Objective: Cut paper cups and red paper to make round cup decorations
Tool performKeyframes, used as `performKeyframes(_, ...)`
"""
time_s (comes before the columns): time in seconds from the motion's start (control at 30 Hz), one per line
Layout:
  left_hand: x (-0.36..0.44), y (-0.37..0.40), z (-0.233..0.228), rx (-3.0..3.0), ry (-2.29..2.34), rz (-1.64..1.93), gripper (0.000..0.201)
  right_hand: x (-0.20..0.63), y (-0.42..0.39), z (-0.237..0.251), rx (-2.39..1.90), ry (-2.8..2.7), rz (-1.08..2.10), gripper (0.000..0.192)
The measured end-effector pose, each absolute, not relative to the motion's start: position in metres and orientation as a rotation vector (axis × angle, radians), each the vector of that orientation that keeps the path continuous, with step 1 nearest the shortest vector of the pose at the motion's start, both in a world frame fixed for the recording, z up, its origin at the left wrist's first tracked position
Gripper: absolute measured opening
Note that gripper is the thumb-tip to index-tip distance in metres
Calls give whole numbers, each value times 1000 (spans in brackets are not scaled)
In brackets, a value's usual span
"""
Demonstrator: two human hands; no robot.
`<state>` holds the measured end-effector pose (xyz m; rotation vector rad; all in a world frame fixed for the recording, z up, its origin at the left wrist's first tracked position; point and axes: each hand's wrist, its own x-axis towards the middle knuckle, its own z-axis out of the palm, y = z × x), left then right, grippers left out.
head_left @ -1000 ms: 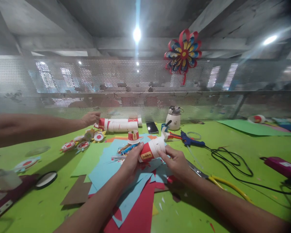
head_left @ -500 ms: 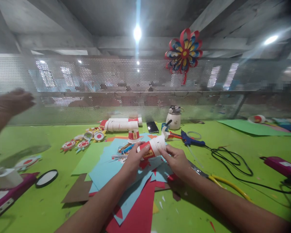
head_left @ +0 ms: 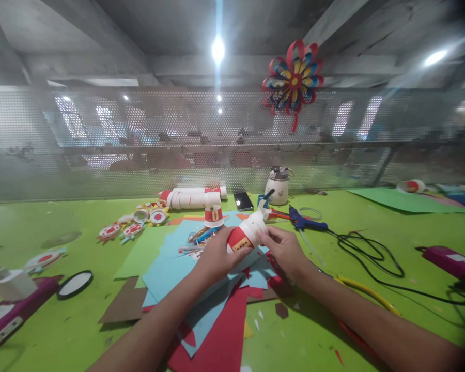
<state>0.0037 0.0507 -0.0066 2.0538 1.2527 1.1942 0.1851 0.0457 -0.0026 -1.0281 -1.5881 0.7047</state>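
A red and white paper cup (head_left: 243, 238), with a cut white strip curling off its rim, is held tilted above the sheets of coloured paper. My left hand (head_left: 219, 253) wraps round its red base, the thumb along the near side. At the white rim end, my right hand (head_left: 284, 248) pinches the paper between thumb and fingers. Just behind stands a second red and white cup (head_left: 213, 216), beside a small heap of pens (head_left: 205, 235). Under both hands lie blue paper (head_left: 170, 274) and red paper (head_left: 225, 330).
A blue glue gun (head_left: 306, 221) with a looped black cord lies to the right, near yellow-handled scissors (head_left: 366, 292). Stacked cups (head_left: 194, 199), a phone (head_left: 243, 201) and a bottle (head_left: 278, 185) line the back. Paper turtles (head_left: 133, 230) and a roll of tape (head_left: 75, 284) are left.
The held cup has turned, its rim end tipping up, and my left thumb has shifted along it. Another person's hand at the far left has gone out of view.
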Motion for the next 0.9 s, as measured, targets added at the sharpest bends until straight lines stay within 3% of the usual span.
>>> performKeyframes(0.9,-9,62,-6,2264,1237,1125,62,188,48,3,-911,-1318,1055,30)
